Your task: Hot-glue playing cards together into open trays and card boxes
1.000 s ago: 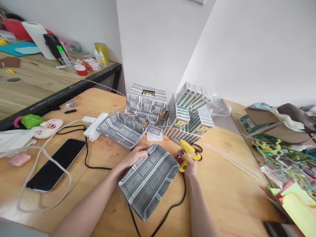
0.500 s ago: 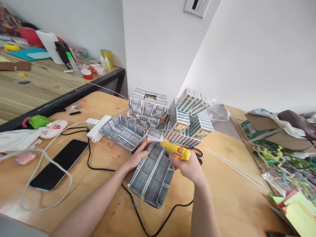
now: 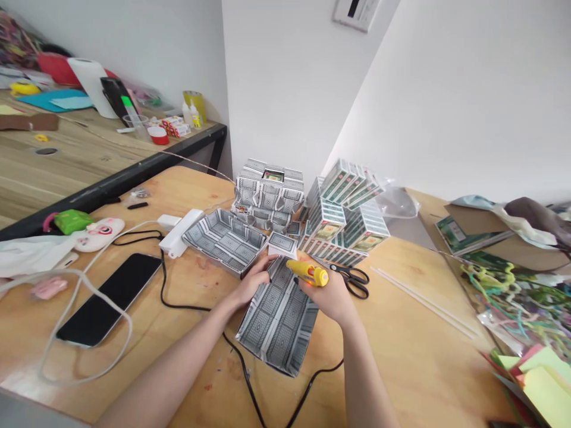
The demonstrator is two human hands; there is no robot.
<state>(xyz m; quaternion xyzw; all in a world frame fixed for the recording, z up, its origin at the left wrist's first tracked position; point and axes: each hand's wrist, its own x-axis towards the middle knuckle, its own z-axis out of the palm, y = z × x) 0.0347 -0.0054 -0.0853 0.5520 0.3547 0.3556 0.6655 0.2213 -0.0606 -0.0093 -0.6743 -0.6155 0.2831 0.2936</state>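
In my right hand (image 3: 329,297) is a yellow hot glue gun (image 3: 308,272), its nozzle pointing left over the far end of a long tray made of grey patterned playing cards (image 3: 276,318). My left hand (image 3: 253,284) grips that tray by its far left edge. Just beyond the tray's far end lies a small pile of playing cards (image 3: 283,242). A second, shallow card tray (image 3: 226,239) rests to the left of it. Behind stands a boxy structure of cards (image 3: 270,193). The glue gun's tip is partly hidden.
Stacked card boxes (image 3: 328,220) rise at the back right, with black-handled scissors (image 3: 357,279) before them. Clear glue sticks (image 3: 423,300) lie right. A black cable (image 3: 243,362) loops around the tray. At left are a phone (image 3: 111,300) and a white power strip (image 3: 181,233).
My right hand has shifted the glue gun slightly left, uncovering more of the scissors. My left hand keeps its hold on the tray. The view has moved slightly.
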